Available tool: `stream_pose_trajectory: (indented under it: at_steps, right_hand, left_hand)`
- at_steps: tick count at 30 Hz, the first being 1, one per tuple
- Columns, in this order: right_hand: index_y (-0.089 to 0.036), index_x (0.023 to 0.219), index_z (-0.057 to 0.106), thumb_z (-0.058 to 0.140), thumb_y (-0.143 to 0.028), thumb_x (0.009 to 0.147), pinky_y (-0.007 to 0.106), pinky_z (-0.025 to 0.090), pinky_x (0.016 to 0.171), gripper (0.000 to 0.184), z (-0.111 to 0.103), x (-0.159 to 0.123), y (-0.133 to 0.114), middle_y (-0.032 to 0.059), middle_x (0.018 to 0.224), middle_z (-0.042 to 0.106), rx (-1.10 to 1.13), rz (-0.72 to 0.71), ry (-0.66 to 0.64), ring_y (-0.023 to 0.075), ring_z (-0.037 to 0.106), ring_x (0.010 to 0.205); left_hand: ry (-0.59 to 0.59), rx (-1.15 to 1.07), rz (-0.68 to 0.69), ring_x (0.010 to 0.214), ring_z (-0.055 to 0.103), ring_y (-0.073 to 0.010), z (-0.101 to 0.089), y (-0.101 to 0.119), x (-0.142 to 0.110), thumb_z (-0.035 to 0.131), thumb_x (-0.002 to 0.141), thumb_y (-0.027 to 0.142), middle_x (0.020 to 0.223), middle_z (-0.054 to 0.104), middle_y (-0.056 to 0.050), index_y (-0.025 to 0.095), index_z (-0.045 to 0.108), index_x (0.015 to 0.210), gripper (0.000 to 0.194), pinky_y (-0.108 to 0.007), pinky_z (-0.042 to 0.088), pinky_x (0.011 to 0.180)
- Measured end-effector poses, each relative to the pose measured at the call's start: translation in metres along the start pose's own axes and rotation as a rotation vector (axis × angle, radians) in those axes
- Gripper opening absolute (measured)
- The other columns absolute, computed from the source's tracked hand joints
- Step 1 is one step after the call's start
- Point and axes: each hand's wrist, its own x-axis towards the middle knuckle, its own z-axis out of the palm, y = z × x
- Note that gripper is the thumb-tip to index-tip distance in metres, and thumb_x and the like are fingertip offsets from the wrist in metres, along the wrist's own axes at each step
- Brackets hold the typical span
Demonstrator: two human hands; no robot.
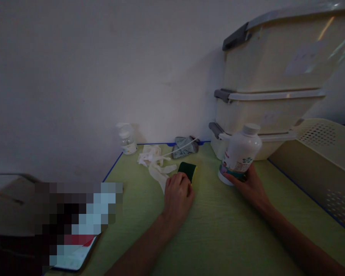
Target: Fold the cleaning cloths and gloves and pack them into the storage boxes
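Note:
My left hand (178, 195) is closed around the near end of a green and yellow scouring sponge (187, 171), low over the table. To the right, my right hand (251, 188) grips the lower part of a white plastic bottle (243, 151) with a screw cap and a printed label. The bottle leans slightly, and I cannot tell whether its base touches the table. Just beyond my left hand lie crumpled white gloves (156, 165). A folded grey cloth (185, 147) rests behind the sponge, near the wall.
A small pump bottle (127, 138) stands at the table's back left corner. Stacked lidded storage bins (264, 111) rise at the back right, beside a cream perforated basket (327, 153). A lit screen device (74, 255), partly blurred out, lies at the left edge of the green table (212, 237).

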Motion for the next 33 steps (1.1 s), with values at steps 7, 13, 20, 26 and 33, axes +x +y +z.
stream_pose_trajectory:
  at_steps: [7,13,20,26,33]
  right_hand:
    - [-0.023,0.105,0.047,0.072,-0.043,0.059,0.057,0.043,0.093,0.056,0.008,-0.006,-0.001,0.0135,0.115,0.060,0.028,-0.038,-0.168,0.0347,0.057,0.106]
    - [-0.022,0.111,0.045,0.067,-0.044,0.064,0.053,0.043,0.094,0.056,0.018,-0.015,-0.003,0.0121,0.115,0.059,0.025,-0.170,-0.306,0.0314,0.055,0.109]
    - [-0.018,0.114,0.037,0.064,-0.036,0.069,0.045,0.042,0.095,0.056,0.048,-0.008,-0.010,0.0137,0.116,0.056,0.083,-0.234,-0.368,0.0266,0.055,0.109]
    - [-0.018,0.112,0.037,0.068,-0.028,0.067,0.042,0.044,0.092,0.055,0.096,0.016,-0.012,0.0137,0.115,0.056,0.046,-0.272,-0.361,0.0251,0.055,0.108]
    - [-0.017,0.117,0.038,0.070,-0.027,0.065,0.045,0.045,0.088,0.062,0.083,0.027,-0.030,0.0161,0.115,0.057,-0.095,-0.367,-0.359,0.0282,0.057,0.107]
  left_hand:
    - [-0.060,-0.062,-0.065,0.082,0.061,-0.0207,0.001,-0.005,-0.003,0.051,0.074,0.006,0.096,0.062,-0.007,0.018,0.057,0.086,0.018,-0.040,0.053,0.072]
    - [-0.108,-0.093,-0.023,0.104,0.059,-0.0247,0.005,-0.006,-0.006,0.052,0.074,0.007,0.119,0.058,-0.013,0.014,0.056,0.106,0.033,-0.043,0.051,0.087]
    - [-0.035,-0.101,0.013,0.101,0.059,-0.0243,0.007,-0.008,-0.003,0.049,0.073,0.006,0.110,0.061,-0.013,0.013,0.059,0.094,0.025,-0.043,0.050,0.089]
    - [0.111,-0.069,0.117,0.089,0.060,-0.0203,0.003,-0.008,-0.005,0.045,0.077,0.008,0.090,0.061,-0.008,0.017,0.056,0.080,0.015,-0.037,0.053,0.079]
    - [0.115,-0.072,0.398,0.085,0.061,-0.0168,-0.025,0.021,0.012,0.044,0.078,0.007,0.091,0.060,-0.007,0.018,0.055,0.084,0.017,-0.030,0.053,0.074]
